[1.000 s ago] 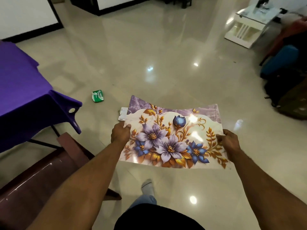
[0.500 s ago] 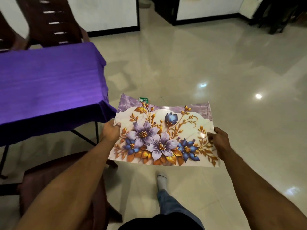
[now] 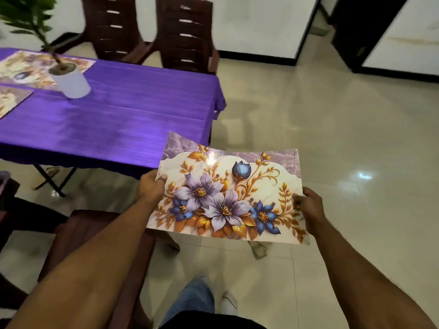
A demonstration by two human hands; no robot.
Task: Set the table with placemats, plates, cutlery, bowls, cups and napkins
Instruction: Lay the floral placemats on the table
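Note:
I hold a floral placemat (image 3: 228, 193) flat in the air, over the floor just off the near right corner of the table. My left hand (image 3: 150, 187) grips its left edge, thumb on top. My right hand (image 3: 308, 206) grips its right edge. The table wears a purple cloth (image 3: 123, 115). Two matching placemats lie at its far left: one at the back (image 3: 26, 67), one nearer (image 3: 10, 100), both cut off by the frame.
A white pot with a green plant (image 3: 70, 83) stands on the table's left part. Two dark brown chairs (image 3: 185, 36) stand behind the table, another chair (image 3: 90, 233) sits below my left arm. Glossy tiled floor (image 3: 332, 129) spreads to the right.
My view has swung left and up toward the table, bringing the plant, the laid placemats and the far chairs into sight. Both hands keep the same hold on the placemat.

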